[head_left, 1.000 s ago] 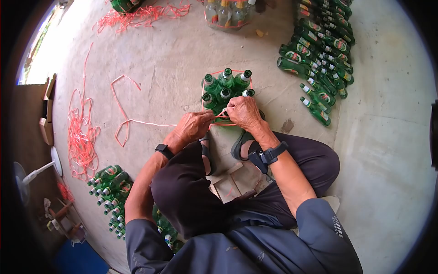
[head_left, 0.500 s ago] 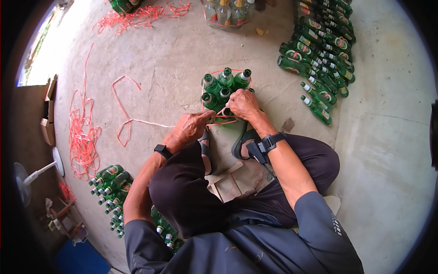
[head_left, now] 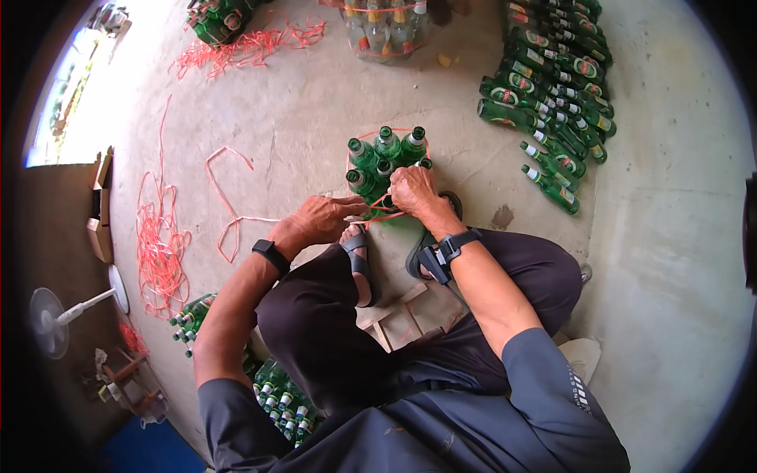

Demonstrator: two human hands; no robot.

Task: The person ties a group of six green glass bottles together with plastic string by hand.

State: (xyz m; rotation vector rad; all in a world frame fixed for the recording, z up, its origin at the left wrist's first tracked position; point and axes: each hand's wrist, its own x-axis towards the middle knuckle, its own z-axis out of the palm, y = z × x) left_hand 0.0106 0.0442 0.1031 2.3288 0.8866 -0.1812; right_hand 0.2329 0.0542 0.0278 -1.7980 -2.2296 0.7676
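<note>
A cluster of several green glass bottles [head_left: 365,154] stands upright on the floor in front of me. Pinkish-red plastic string [head_left: 348,177] loops around the cluster. At its near side my left hand [head_left: 315,219] pinches the string, fingers pointing right. My right hand [head_left: 413,190] is closed on another stretch of string above the near bottles, covering some of their necks. Strands cross between the two hands; whether they form a knot is too small to tell.
Green bottles [head_left: 544,102] lie in rows at the upper right, and more bottles [head_left: 284,402] sit by my left side. Loose string [head_left: 162,252] is heaped at left. Clear bottles [head_left: 382,31] stand bundled at the back. A fan [head_left: 51,323] is far left.
My left hand has drawn a little left, away from the right hand, its fingers straighter. My right hand stays over the near bottles. The whole view has shifted slightly.
</note>
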